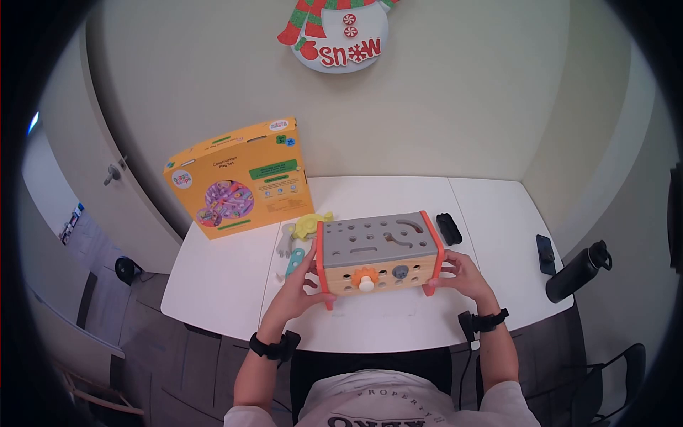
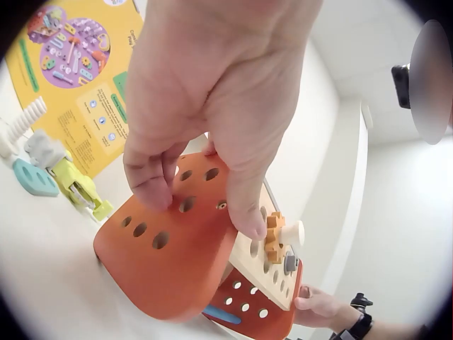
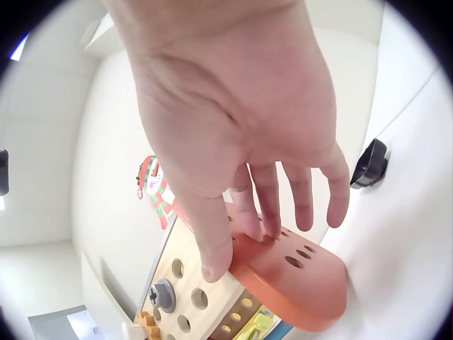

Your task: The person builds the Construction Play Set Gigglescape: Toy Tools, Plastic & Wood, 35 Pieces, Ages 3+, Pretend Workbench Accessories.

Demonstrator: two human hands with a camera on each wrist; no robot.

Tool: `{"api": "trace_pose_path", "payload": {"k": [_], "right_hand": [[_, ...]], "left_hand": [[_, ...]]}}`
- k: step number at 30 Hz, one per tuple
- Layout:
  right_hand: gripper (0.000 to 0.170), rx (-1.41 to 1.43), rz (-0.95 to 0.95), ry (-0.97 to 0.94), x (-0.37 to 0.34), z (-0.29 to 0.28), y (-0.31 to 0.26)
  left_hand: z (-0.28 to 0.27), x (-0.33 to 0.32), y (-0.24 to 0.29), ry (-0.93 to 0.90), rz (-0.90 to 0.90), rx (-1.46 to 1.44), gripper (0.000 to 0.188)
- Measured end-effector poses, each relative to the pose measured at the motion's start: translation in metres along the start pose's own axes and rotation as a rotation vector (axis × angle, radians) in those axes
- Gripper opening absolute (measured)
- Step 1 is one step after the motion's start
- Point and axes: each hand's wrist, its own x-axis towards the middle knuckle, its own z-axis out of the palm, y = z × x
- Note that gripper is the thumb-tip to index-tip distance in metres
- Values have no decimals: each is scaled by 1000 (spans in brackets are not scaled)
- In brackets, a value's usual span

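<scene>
A toy workbench (image 1: 380,245) stands on the white table, with a grey slotted top, a wooden front and orange-red end panels. An orange gear (image 1: 366,276) with a white knob and a grey bolt (image 1: 400,272) sit in its front holes. My left hand (image 1: 290,293) grips the left end panel (image 2: 166,244), thumb at the front edge and bent fingers on the outer face. At the other end, my right hand (image 1: 462,276) holds the right end panel (image 3: 297,283), its thumb by the wooden front and fingertips on the outer face.
Left of the workbench lie a yellow toy piece (image 1: 307,225), a teal strip with holes (image 1: 294,263) and a white toy screw (image 2: 27,120). A yellow play-set box (image 1: 242,178) stands behind them. To the right are a black object (image 1: 449,229), a phone (image 1: 546,254) and a black bottle (image 1: 578,272).
</scene>
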Motion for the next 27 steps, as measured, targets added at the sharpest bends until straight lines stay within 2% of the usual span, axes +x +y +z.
{"api": "trace_pose_path", "payload": {"k": [8, 11, 17, 20, 23, 26, 27], "right_hand": [[49, -103, -13, 77, 5, -3, 9], [49, -145, -5, 84, 6, -3, 10], [44, -193, 2, 86, 6, -4, 14], [41, -220, -3, 84, 6, -4, 13], [39, -232, -11, 77, 5, -2, 5], [38, -222, -7, 74, 3, 1, -6], [37, -226, -16, 78, 3, 0, -6]], "left_hand": [[-1, 0, 0, -48, 33, 63, 118], [-3, -2, 2, -103, 52, 80, 121], [-7, -4, 15, -147, -22, 107, 125], [-15, -9, 22, -211, -64, 97, 120], [-30, -15, 28, -241, -106, 83, 107], [-52, -12, 17, -126, -97, 111, 87], [-58, -10, 16, -28, -74, 180, 67]]}}
